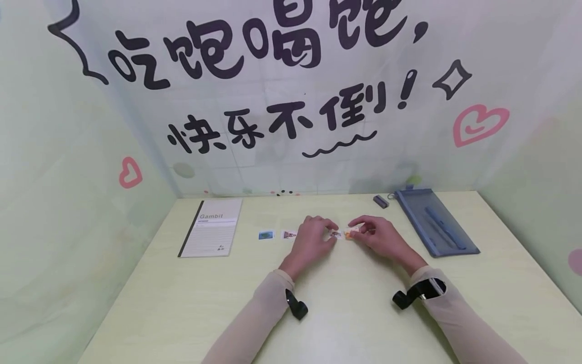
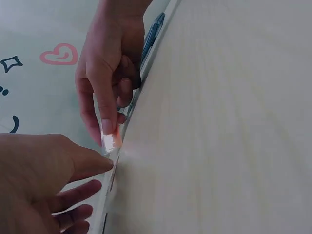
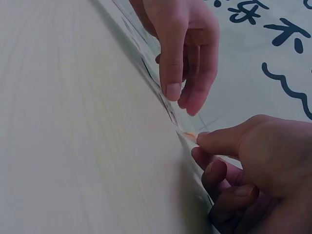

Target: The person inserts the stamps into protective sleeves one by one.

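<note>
Sleeves (image 1: 250, 318) nearest; pinches an orange-marked card (image 2: 112, 141) in right hand (image 1: 379, 237), left hand (image 1: 312, 236) relaxed — could skew the neighbouring card (image 1: 335, 234) by brushing it.

Head: from above, forward and down across the desk (image 1: 345, 313) to the wall (image 1: 273, 174). Left wrist: close, low, rolled, toward the right fingers (image 2: 104, 105). Right wrist: likewise, toward the left fingers (image 3: 171, 68). These two share the card (image 2: 111, 143).

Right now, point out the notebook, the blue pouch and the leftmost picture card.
Notebook (image 1: 210, 233), head view: front cover.
Blue pouch (image 1: 418, 208), head view: upper front.
Leftmost picture card (image 1: 266, 235), head view: middle of picture.
</note>
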Tool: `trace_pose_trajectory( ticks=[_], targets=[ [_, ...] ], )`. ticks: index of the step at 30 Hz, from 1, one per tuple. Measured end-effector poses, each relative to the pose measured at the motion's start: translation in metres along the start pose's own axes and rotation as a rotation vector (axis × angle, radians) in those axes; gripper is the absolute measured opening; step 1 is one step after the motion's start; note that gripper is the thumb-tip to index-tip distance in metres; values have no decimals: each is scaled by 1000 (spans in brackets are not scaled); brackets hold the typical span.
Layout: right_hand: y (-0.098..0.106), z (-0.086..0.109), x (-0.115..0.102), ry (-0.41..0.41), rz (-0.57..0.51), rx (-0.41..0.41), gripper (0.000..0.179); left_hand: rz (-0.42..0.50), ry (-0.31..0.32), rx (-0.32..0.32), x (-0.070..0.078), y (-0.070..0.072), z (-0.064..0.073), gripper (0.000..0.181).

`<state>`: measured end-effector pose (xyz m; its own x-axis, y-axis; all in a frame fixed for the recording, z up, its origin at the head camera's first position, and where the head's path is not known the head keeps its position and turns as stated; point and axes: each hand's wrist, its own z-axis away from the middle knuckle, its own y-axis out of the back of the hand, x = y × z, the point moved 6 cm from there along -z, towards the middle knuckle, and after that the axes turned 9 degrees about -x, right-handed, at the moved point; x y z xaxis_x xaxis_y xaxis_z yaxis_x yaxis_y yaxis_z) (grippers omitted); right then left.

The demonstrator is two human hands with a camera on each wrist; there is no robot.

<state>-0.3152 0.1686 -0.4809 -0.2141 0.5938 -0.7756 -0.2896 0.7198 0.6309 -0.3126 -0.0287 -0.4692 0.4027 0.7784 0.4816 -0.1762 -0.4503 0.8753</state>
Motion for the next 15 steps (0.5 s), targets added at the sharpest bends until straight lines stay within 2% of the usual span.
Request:
trace_pose_trajectory(
  ticks=[2, 5, 11, 15],
  targets=[
    [0, -1, -1, 10, 52, 2, 23, -74, 31, -18, 3, 0, -4, 25],
    [-1, -3, -3, 29, 110, 12, 22, -130, 69, -41, 3, 2, -6, 28],
    [0, -4, -5, 14, 158, 29, 22, -101, 79, -75, 2, 3, -6, 29],
    [1, -4, -4, -22, 170, 28, 23, -59, 81, -70, 3, 3, -7, 29]
  ],
)
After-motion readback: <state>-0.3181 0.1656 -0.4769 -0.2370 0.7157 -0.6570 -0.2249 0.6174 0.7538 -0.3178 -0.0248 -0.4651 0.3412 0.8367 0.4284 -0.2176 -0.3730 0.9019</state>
